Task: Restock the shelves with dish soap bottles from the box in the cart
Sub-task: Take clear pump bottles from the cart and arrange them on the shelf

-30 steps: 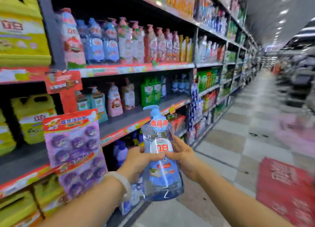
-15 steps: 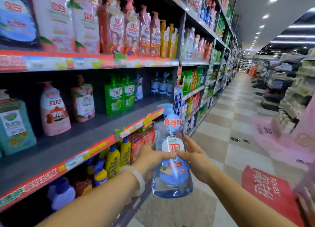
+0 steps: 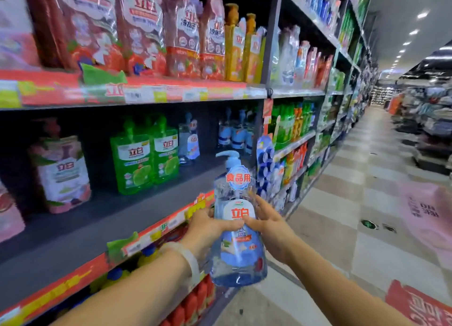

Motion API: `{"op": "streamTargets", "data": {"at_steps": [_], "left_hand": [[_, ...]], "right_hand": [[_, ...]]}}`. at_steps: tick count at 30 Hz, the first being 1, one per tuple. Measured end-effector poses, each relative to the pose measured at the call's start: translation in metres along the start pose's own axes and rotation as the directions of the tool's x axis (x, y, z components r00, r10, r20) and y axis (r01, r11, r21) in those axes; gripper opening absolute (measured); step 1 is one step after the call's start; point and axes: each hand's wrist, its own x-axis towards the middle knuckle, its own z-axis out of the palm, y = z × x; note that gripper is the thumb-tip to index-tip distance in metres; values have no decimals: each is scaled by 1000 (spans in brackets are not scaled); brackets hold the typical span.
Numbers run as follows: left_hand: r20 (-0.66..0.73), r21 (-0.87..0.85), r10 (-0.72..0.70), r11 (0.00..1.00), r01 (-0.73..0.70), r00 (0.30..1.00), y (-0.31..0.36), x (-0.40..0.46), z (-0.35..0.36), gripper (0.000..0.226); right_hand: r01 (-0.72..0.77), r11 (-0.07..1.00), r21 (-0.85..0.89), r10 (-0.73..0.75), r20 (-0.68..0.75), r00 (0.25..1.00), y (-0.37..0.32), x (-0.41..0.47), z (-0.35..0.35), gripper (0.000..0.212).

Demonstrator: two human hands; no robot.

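I hold a clear blue pump bottle of dish soap [image 3: 238, 242] upright in front of the middle shelf [image 3: 102, 230]. My left hand [image 3: 208, 230] grips its left side, thumb across the label. My right hand [image 3: 266, 223] holds the right side, with some fingers spread off the bottle. Similar blue pump bottles [image 3: 234, 132] stand at the back of that shelf, to the right of the green bottles [image 3: 144, 154]. The box and the cart are out of sight.
Pink bottles [image 3: 62, 171] stand at the shelf's left. The shelf above carries red and yellow bottles [image 3: 193, 39]. The aisle's checkered floor [image 3: 342, 203] runs off to the right, with red floor stickers [image 3: 420, 306] near me.
I have stepped along the aisle and closer to the shelves. The bottle stays in both hands and now sits level with the middle shelf's front edge.
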Motion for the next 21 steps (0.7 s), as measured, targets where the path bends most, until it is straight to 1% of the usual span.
{"op": "streamTargets", "data": {"at_steps": [3, 6, 9, 12, 16, 17, 19, 21], "left_hand": [[-65, 6, 7, 1000, -6, 998, 8, 54, 16, 26], [-150, -2, 0, 1000, 0, 989, 19, 108, 27, 22], [-244, -7, -17, 1000, 16, 970, 25, 155, 29, 25], [-296, 20, -13, 1000, 20, 955, 28, 198, 25, 28], [-325, 43, 24, 999, -11, 945, 37, 270, 19, 34], [-322, 52, 46, 998, -31, 946, 40, 289, 17, 35], [-302, 61, 75, 996, -59, 950, 45, 324, 14, 30], [-276, 55, 70, 997, -57, 959, 50, 360, 10, 31]], "right_hand": [[-23, 999, -34, 25, 52, 998, -8, 63, -29, 54], [-30, 999, -42, 36, 140, 989, -18, 124, -50, 52], [-34, 998, -55, 46, 227, 973, -22, 175, -61, 48], [-49, 998, -49, 60, 251, 966, -20, 224, -69, 44], [-8, 997, -71, 28, 277, 961, -22, 300, -79, 51], [4, 998, -70, 14, 262, 965, -22, 318, -81, 52], [-4, 998, -58, 17, 231, 973, -23, 356, -87, 58], [-5, 998, -66, 21, 245, 969, -26, 395, -94, 63]]}}
